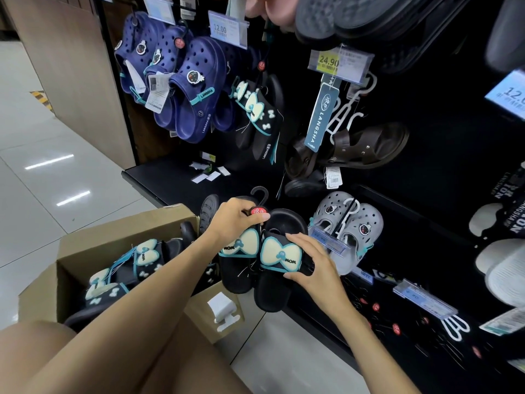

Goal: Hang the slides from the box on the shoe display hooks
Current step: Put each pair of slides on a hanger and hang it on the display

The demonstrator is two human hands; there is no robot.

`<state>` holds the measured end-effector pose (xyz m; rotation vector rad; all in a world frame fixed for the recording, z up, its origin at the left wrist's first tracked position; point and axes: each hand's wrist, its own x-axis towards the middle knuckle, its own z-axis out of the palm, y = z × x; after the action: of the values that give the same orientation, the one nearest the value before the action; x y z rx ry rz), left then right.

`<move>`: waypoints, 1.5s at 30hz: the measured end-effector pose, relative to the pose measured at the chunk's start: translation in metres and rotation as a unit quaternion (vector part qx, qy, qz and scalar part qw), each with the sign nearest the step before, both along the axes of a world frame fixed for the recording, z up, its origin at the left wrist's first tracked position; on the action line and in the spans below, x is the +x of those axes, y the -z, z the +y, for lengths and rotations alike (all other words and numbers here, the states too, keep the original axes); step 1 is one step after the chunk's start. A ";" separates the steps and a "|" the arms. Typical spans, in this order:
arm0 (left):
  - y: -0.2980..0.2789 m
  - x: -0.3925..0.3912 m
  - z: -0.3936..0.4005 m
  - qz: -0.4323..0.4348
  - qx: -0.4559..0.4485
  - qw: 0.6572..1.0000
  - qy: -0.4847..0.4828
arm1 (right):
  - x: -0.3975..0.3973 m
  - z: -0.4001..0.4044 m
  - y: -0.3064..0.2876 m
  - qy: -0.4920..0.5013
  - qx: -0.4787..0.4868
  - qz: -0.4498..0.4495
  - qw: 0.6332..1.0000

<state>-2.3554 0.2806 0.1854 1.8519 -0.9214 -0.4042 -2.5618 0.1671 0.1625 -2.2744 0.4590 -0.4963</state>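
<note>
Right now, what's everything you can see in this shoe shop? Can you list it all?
held slides: one pair, black with cream bows, on a black hanger, in front of the lower rack
cardboard box: one, brown, open on the floor at lower left
slides in the box: several, black with cream bows; exact number unclear
navy clogs: several, dark blue, hanging upper left
hung bow slides: one pair or more, black, upper middle
brown sandals: one pair, hanging centre right
grey clogs: one pair, light grey, right of the held pair
yellow price tag: one, reads 24.90, upper middle
left hand: grips the hanger top
right hand: holds the right slide
</note>
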 end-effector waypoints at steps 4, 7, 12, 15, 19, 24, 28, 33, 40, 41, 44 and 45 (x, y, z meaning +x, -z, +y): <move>-0.001 0.001 0.002 -0.004 -0.001 1.000 -0.013 | 0.002 -0.006 0.001 -0.015 -0.025 0.019 0.999; 0.000 0.001 0.003 -0.011 -0.013 1.000 -0.022 | 0.003 -0.009 -0.001 -0.039 -0.037 0.049 0.997; -0.002 -0.002 0.000 -0.026 -0.011 0.999 -0.028 | 0.018 -0.007 -0.010 -0.063 -0.038 0.055 0.996; -0.003 -0.006 -0.003 -0.042 0.005 0.998 -0.036 | 0.032 -0.004 -0.018 -0.045 -0.015 0.019 0.999; -0.002 -0.004 -0.004 -0.051 0.011 0.998 -0.045 | 0.049 0.000 -0.026 -0.028 0.039 -0.046 0.998; -0.003 -0.003 -0.003 -0.061 0.044 0.996 -0.052 | 0.071 0.001 -0.045 0.017 0.091 -0.094 0.991; -0.003 -0.001 -0.001 -0.039 0.025 0.998 -0.037 | 0.087 -0.002 -0.054 0.030 0.062 -0.082 0.994; -0.003 -0.001 0.004 -0.045 0.012 0.999 0.001 | 0.095 -0.004 -0.056 0.053 0.051 -0.072 0.995; -0.002 -0.005 0.006 -0.065 -0.018 0.997 0.031 | 0.095 -0.004 -0.048 0.089 0.064 -0.096 0.989; -0.002 -0.005 0.005 -0.065 -0.025 0.997 0.029 | 0.094 -0.005 -0.048 0.096 0.067 -0.102 0.988; 0.000 -0.005 0.003 -0.056 -0.034 0.998 0.021 | 0.094 -0.009 -0.051 0.117 0.078 -0.120 0.983; 0.001 -0.005 0.002 -0.056 -0.032 0.998 0.026 | 0.094 -0.010 -0.052 0.121 0.081 -0.123 0.982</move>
<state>-2.3605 0.2829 0.1849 1.8102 -1.0490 -0.3010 -2.4674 0.1569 0.2144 -1.9794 0.6292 -0.8223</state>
